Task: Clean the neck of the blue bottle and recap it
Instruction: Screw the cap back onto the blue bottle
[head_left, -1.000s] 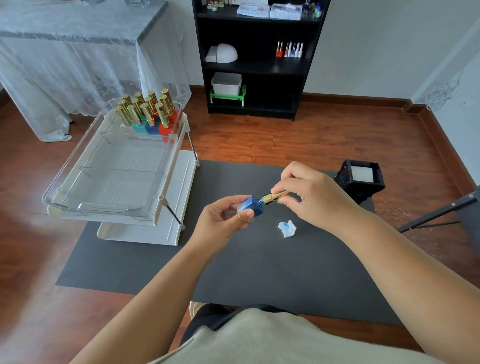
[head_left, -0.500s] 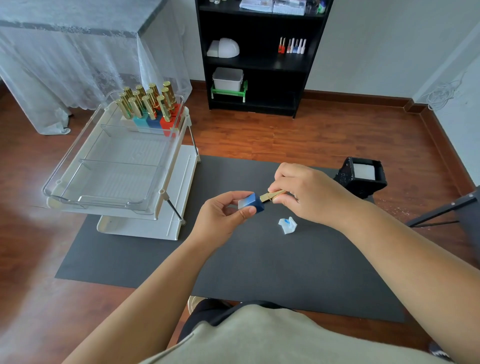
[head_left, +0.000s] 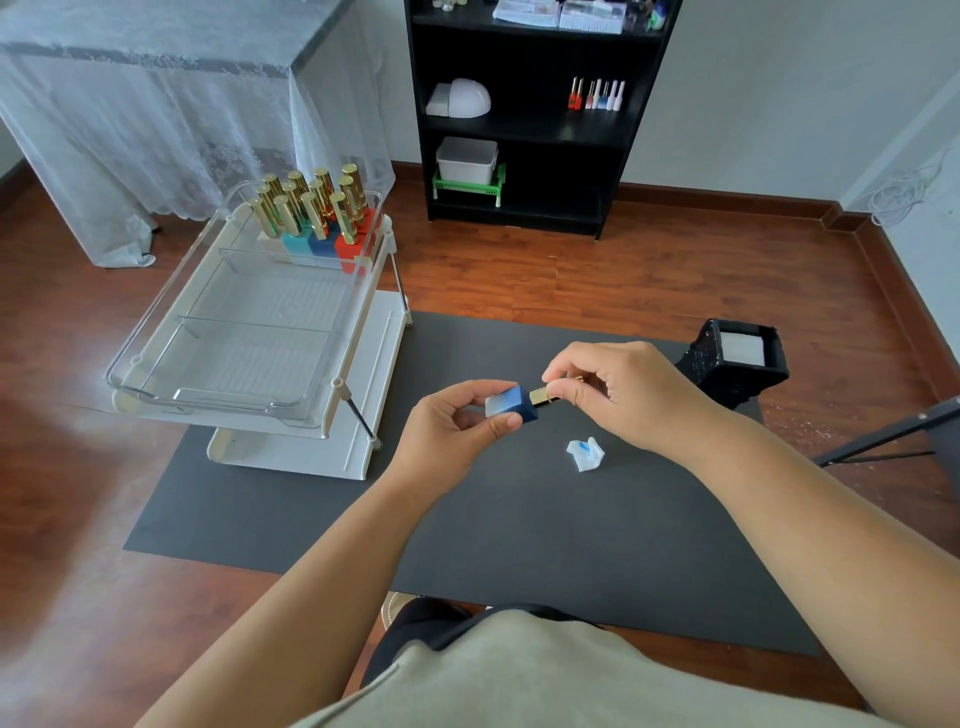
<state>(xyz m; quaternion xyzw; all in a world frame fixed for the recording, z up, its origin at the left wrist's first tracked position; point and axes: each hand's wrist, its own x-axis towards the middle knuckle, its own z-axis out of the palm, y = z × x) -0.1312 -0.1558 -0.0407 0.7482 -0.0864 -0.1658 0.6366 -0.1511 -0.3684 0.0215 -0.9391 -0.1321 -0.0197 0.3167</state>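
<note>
Far left: clear tray (head_left: 156, 364) on a white 2-tier rack (head_left: 363, 415), holding gold-capped bottles (head_left: 311, 213) upright at its far end. Under the rack's front edge and spreading right: black mat (head_left: 519, 519) on the wood floor (head_left: 78, 519). Above the mat's middle: left hand (head_left: 457, 431), thumb and fingers closed around the blue bottle (head_left: 511, 405), held off the mat and tipped sideways, neck pointing right. Touching its neck end: gold cap (head_left: 545, 397), pinched by the right hand (head_left: 618, 389). Just below that hand, flat on the mat: crumpled white wipe (head_left: 584, 454) stained blue. Far right, at the mat's corner: black box (head_left: 732, 364) with white pads inside.
</note>
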